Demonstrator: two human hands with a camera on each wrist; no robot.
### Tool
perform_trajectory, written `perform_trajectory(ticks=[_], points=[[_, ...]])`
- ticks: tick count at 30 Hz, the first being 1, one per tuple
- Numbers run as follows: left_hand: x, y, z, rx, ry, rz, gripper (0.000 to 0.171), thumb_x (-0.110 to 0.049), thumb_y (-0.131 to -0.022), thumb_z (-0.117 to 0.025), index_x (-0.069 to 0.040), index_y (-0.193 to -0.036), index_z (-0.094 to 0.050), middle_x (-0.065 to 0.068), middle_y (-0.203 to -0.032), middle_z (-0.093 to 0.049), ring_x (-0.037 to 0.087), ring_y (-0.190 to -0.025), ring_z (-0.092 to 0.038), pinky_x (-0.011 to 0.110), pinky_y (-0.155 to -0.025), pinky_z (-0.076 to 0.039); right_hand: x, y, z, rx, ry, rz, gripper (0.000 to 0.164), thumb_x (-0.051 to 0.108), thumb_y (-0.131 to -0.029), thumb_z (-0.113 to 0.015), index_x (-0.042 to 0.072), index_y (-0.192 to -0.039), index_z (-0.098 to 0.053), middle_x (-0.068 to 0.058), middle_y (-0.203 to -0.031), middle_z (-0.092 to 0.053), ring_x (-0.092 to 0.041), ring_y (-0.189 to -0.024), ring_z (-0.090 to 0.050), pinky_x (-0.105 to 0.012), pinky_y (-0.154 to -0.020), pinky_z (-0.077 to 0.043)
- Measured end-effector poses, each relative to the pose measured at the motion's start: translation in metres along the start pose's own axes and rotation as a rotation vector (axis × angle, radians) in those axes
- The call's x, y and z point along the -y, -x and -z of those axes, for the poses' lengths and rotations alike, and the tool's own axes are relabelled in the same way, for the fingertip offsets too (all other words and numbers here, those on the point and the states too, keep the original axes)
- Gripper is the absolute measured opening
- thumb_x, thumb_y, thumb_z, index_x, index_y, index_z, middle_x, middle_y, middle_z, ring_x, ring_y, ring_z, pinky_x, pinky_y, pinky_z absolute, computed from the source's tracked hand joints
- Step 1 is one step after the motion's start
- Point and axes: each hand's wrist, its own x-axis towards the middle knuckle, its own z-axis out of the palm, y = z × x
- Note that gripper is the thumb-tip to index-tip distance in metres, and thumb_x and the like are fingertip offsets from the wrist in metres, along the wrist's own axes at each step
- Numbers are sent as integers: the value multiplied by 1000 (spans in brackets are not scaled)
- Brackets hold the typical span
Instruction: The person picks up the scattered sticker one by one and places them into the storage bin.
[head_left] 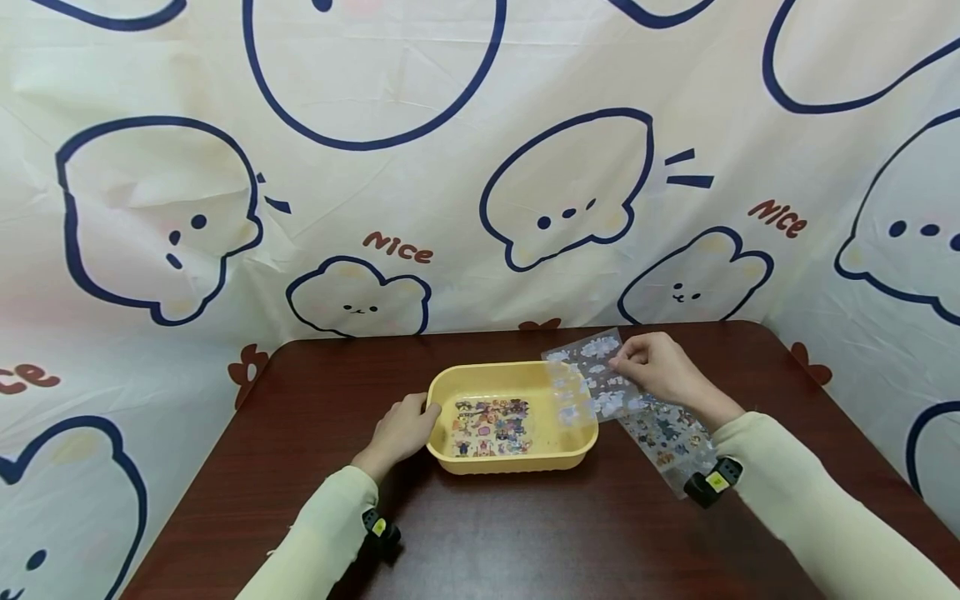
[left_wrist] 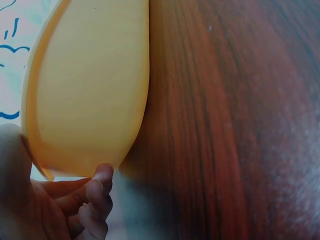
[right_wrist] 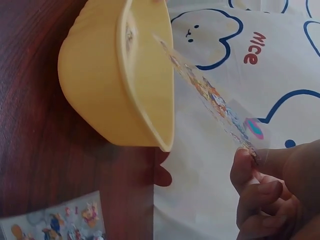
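Note:
A yellow plastic basin [head_left: 465, 461] stands on the table, with a sheet of colourful stickers [head_left: 491, 427] lying inside it. My left hand [head_left: 401, 429] holds the basin's left end, thumb at the rim and fingers against the outer wall, as the left wrist view shows too. My right hand [head_left: 663, 367] pinches the edge of a clear sticker sheet [head_left: 592, 375], which slants over the basin's right end. In the right wrist view this sheet [right_wrist: 210, 95] is seen nearly edge-on between thumb and fingers. Another sticker sheet [head_left: 667, 433] lies on the table below my right hand.
The dark brown wooden table [head_left: 525, 533] carries the basin. A white cloth with cartoon bears [head_left: 360, 296] hangs along the table's back and sides. Each wrist wears a small black camera, such as the right one [head_left: 712, 482].

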Motion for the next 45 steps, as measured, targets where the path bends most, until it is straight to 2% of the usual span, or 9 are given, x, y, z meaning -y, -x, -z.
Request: perform_trajectory(ticks=[9,15,21,28,36,40,45], points=[[0,1,0,-7,6,-15,38,-32,-103,-41,-9,-121,-66,4,-73,-63,15,-58,-58,29,-55,-41,0,-5,-18,13,-29,-4,15,13,-97,-64,1,-88,-69,0,-56,-55,-10,-48,-44,-26,-46,-38],[0,2,0,-10,11,-22,37,-31,-103,-41,-9,-118,-66,4,-72,-63,15,-58,-58,29,-55,-41,0,-7,-31,40,-50,-41,18,14,-98,-63,-2,-91,-68,-1,-57,-56,-13,-49,-50,-27,-46,-43],[-1,2,0,-8,7,-15,38,-32,-103,-41,-9,-121,-66,4,-73,-63,15,-58,-58,29,-56,-41,2,-9,-40,46,-39,-38,16,14,-97,-64,3,-86,-68,-9,-62,-63,-14,-53,-52,-29,-50,-44],[-1,2,1,-1,0,-3,41,-32,-103,-41,-7,-127,-64,4,-75,-63,15,-59,-59,29,-56,-41,6,-13,-52,51,18,-48,18,19,-94,-69,8,-81,-68,-4,-61,-62,-12,-51,-48,-27,-47,-37],[-2,3,1,8,9,3,43,-33,-104,-41,-7,-131,-62,4,-75,-64,15,-59,-59,29,-56,-42,11,-19,-67,85,86,-67,18,23,-93,-71,11,-81,-69,-2,-72,-69,-13,-53,-51,-27,-46,-36],[-2,3,2,7,9,5,43,-33,-104,-41,-6,-132,-61,5,-76,-64,15,-59,-59,29,-56,-42,13,-20,-73,101,93,-90,17,25,-93,-72,12,-83,-69,-1,-74,-71,-14,-56,-55,-28,-49,-38],[-2,3,2,1,10,-3,40,-32,-104,-41,-7,-125,-64,4,-75,-64,15,-59,-59,29,-56,-41,15,-21,-79,120,132,-113,15,28,-92,-73,13,-88,-70,1,-74,-72,-16,-60,-58,-32,-56,-39]])
